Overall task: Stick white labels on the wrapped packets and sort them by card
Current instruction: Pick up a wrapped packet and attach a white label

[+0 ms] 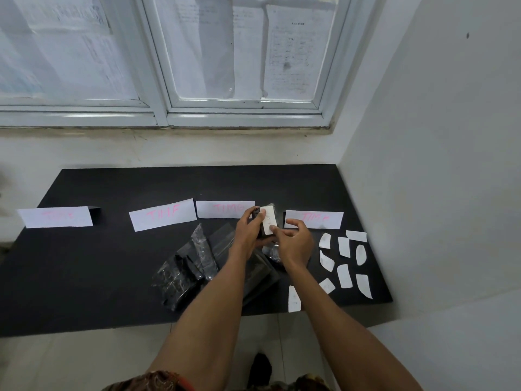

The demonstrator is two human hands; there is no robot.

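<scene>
Over table point(112, 263) | left grip point(248, 232) clamps packet point(257, 212), lengthwise away | right grip point(296, 244) apart, presses label point(268, 220)

On the desk point(84, 263), four cards point(162, 214) stand behind; packets point(186, 266) lie in front; labels point(344, 275) lie right.

Black bench point(98, 263) is tucked into a white corner, papered-over window point(245, 52) is seen at 12 o'clock, wall point(437, 136) at 3.
</scene>
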